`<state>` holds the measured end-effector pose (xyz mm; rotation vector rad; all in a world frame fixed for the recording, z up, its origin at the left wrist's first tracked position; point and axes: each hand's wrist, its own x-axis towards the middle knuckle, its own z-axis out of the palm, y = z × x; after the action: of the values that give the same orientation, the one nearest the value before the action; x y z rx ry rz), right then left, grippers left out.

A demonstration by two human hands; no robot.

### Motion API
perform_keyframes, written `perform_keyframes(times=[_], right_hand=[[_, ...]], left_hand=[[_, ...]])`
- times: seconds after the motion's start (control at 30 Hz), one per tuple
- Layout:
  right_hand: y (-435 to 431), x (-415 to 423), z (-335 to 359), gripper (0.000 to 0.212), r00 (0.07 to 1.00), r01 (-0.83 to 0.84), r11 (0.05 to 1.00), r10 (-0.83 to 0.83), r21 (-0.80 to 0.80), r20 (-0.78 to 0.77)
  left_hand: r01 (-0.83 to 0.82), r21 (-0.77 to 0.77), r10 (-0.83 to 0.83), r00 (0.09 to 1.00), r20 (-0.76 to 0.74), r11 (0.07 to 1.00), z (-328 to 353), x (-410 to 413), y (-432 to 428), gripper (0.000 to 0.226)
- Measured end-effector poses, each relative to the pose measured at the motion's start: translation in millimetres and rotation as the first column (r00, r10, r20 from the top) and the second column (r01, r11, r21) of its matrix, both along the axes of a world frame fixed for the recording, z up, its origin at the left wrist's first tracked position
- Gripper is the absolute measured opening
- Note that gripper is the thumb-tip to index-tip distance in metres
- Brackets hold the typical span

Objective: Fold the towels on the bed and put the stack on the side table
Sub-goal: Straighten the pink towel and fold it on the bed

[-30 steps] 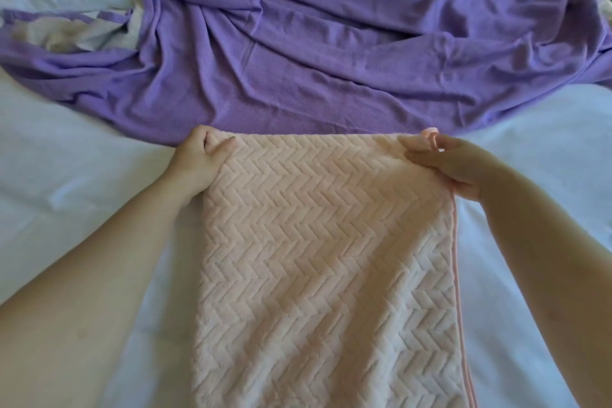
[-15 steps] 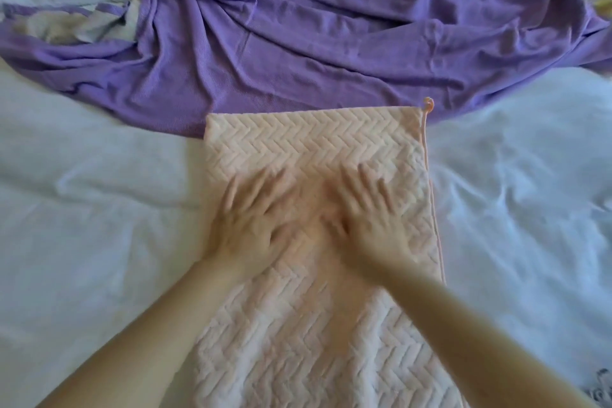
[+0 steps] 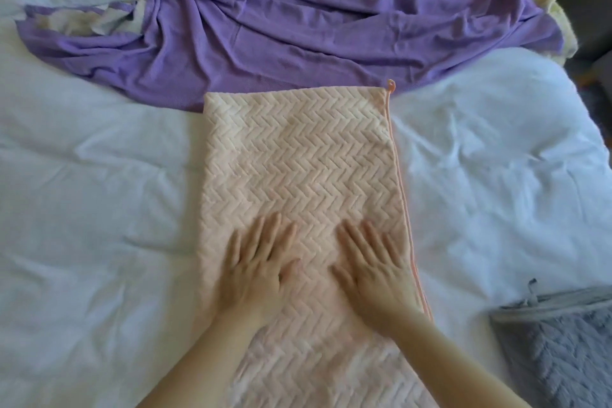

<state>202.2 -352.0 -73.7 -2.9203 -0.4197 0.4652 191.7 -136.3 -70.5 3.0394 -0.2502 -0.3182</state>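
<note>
Sliding down from mid-towel, the left hand [image 3: 256, 270] and right hand [image 3: 376, 275] are pressing flat, fingers spread and gripping nothing, on the folded pink towel [image 3: 298, 149] lying centre-frame on the bed [image 3: 99, 175], below the crumpled purple towel [image 3: 298, 26].

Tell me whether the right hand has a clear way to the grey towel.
Probably yes: the right hand lies flat on the pink towel, and only bare white sheet separates it from the grey towel.

Soft, even daylight, bright on the white sheet [image 3: 99, 175], which looks nearly washed out. Shadows are faint. The left hand [image 3: 256, 270] and right hand [image 3: 376, 270] are slightly blurred. Wide-angle bending shows at the edges.
</note>
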Motion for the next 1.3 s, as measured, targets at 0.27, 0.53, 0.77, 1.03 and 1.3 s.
perform_keyframes(times=[0.27,0.53,0.77,1.03,1.3], right_hand=[[-26.9,-36.4,9.5,0.063,0.980,0.184,0.983,-0.185,0.019,0.069],[-68.4,-118.8,-1.3,0.064,0.975,0.210,0.976,-0.214,-0.061,-0.064],[-35.7,-198.5,9.3,0.064,0.998,-0.060,0.995,0.060,0.078,-0.004],[-100.3,-263.3,-3.5,0.062,0.974,0.207,0.973,-0.215,-0.100,-0.069],[-106.8,-324.8,17.2,0.047,0.921,0.390,0.897,-0.382,0.207,-0.079]], left_hand=[[-0.059,-0.040,0.061,0.997,0.045,0.997,11.8,-44.2,-14.3,0.059],[-0.119,0.059,0.118,0.993,0.018,0.991,6.1,-143.8,-7.7,0.059],[-0.157,0.012,0.157,0.987,-0.014,0.987,16.7,-214.9,-16.7,0.062],[-0.292,0.003,0.291,0.951,-0.109,0.956,6.2,-320.8,23.8,0.079],[-0.099,-0.336,0.083,0.995,-0.062,0.937,20.4,-389.1,39.3,0.070]])
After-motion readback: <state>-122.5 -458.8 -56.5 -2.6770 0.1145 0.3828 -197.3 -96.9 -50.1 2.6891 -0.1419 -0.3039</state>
